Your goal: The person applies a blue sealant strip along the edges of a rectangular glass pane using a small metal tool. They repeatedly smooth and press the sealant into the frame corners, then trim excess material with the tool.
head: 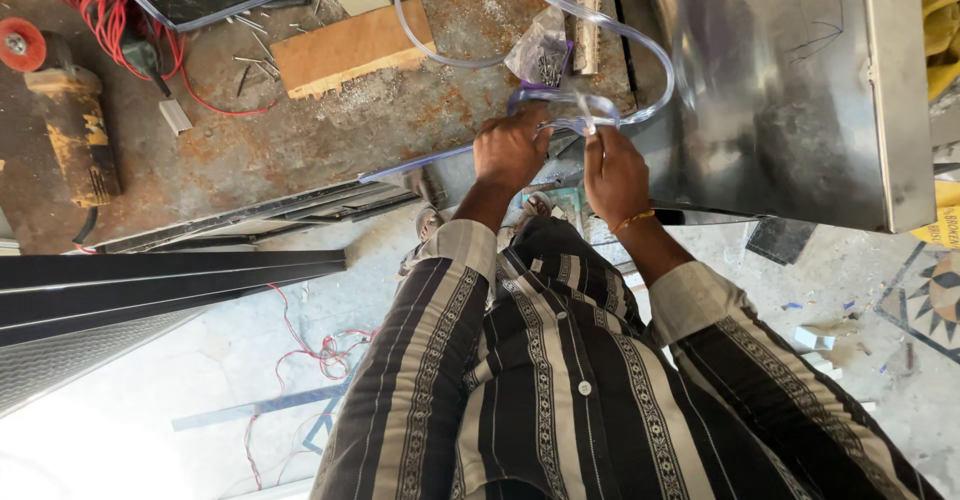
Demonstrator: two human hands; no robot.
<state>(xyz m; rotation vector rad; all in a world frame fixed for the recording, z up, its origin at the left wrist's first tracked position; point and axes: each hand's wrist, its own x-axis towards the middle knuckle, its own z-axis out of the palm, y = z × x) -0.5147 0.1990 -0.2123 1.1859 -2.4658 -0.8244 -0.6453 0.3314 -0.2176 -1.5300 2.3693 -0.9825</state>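
Head view. Left hand [510, 152]: clenched around a clear plastic tube [560, 102], above the rusty worktop [330, 135]. Right hand [615, 172]: fingers pinching the same tube's loop, beside a steel sheet [770, 80]. Just beyond the hands: small plastic bag of screws [540, 57]. Also on the worktop: wooden block [352, 48], angle grinder [65, 110], red cable [95, 5].

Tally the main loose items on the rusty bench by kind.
Clear plastic tube: 1, held by left hand and right hand
Angle grinder: 1
Wooden block: 1
Bag of screws: 1
Total: 4
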